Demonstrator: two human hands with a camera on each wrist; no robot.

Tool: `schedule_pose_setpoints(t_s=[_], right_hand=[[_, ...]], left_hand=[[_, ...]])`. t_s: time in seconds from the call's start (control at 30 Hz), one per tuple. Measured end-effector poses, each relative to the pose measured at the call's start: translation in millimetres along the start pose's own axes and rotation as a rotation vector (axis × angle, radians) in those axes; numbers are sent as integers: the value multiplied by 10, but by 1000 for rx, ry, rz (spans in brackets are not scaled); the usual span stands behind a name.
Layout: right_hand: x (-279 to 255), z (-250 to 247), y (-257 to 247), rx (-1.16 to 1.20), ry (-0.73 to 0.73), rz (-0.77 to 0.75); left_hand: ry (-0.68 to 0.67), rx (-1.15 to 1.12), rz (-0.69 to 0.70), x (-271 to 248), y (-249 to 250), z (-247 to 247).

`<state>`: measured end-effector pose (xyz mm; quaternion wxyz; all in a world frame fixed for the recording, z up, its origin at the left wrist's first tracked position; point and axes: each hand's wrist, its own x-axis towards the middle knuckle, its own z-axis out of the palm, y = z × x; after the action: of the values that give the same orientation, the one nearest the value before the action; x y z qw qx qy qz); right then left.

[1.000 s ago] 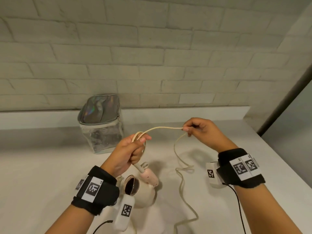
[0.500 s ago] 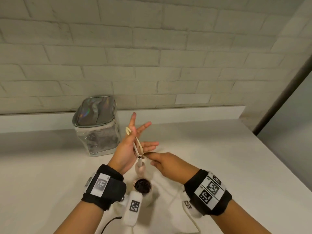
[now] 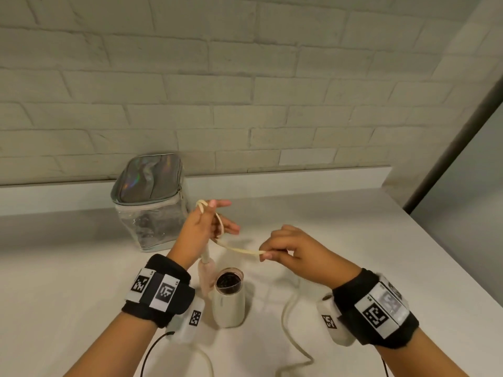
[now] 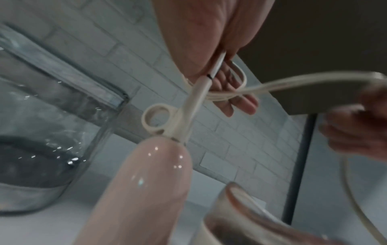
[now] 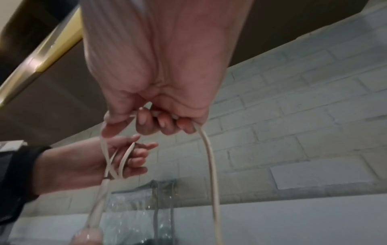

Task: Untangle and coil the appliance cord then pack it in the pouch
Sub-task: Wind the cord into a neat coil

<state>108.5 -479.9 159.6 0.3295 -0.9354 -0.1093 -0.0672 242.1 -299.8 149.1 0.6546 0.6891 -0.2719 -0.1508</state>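
A cream appliance cord runs taut between my two hands above the white table. My left hand has loops of it wound round its outstretched fingers, and the thumb clamps the cord just above the strain relief. My right hand pinches the cord, and the rest hangs down onto the table. The pink and cream hair dryer is below my hands, its handle pointing up toward my left palm. The iridescent pouch with clear sides stands zipped behind my left hand.
Slack cord snakes over the table toward the near edge. A brick wall with a low ledge backs the table. A dark post stands at the right, past the table's right edge.
My right hand, which reached in under the left hand half a second ago, has pulled back to the right with the cord. Another loop lies round my left fingers.
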Motion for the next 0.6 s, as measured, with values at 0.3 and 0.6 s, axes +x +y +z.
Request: schedule_pose_setpoints(t_s=[0.3, 0.6], right_hand=[[501, 17, -140, 365, 335, 53], [497, 335, -209, 539, 74, 203]], left_hand=[[-316, -211, -45, -202, 137, 304], [-155, -322, -44, -166, 117, 299]])
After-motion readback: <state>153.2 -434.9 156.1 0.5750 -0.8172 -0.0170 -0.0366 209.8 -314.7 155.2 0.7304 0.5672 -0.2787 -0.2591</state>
